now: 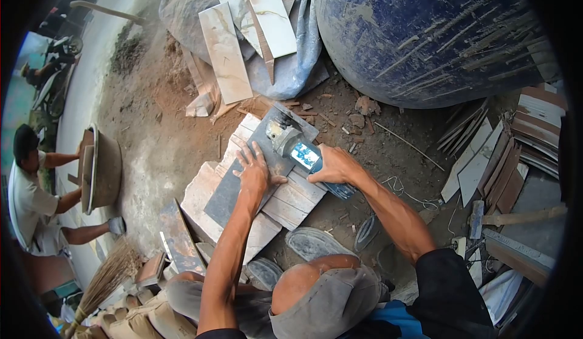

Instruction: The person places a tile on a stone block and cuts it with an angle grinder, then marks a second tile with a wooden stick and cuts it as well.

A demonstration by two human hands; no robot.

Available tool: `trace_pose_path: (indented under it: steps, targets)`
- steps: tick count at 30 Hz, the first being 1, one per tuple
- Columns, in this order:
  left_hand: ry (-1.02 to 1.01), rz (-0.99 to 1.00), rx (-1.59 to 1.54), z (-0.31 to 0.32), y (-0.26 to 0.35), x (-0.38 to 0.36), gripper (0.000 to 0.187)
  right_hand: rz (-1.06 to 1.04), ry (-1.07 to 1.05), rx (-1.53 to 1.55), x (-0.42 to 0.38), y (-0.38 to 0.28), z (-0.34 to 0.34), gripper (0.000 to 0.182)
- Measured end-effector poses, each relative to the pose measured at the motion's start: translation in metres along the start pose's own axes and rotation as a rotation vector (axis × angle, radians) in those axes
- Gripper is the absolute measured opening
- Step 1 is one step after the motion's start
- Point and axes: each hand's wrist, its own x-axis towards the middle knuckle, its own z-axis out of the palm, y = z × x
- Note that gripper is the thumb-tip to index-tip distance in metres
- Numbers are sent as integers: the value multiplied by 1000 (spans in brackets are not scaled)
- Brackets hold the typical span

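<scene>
My left hand lies flat with spread fingers on a dark grey tile. In my right hand is an angle grinder with a blue body, gripped around its rear part. The grinder's metal head sits over the upper end of the dark tile; its disc is hard to make out. Under the dark tile lie pale slabs, with straight cut lines showing on the piece below the grinder.
A large blue drum stands at the upper right. Cut tile strips rest on sacking ahead. Stacked tile offcuts and a hammer lie to the right. At left, another person holds a tub; a broom lies nearer.
</scene>
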Motion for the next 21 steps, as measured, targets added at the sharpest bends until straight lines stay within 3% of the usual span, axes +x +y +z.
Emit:
trace_pose_path:
  steps: [21]
  targets:
    - [-32,-6,-11,-3,1,-3,138,-3,9,12,-9,8,3,66]
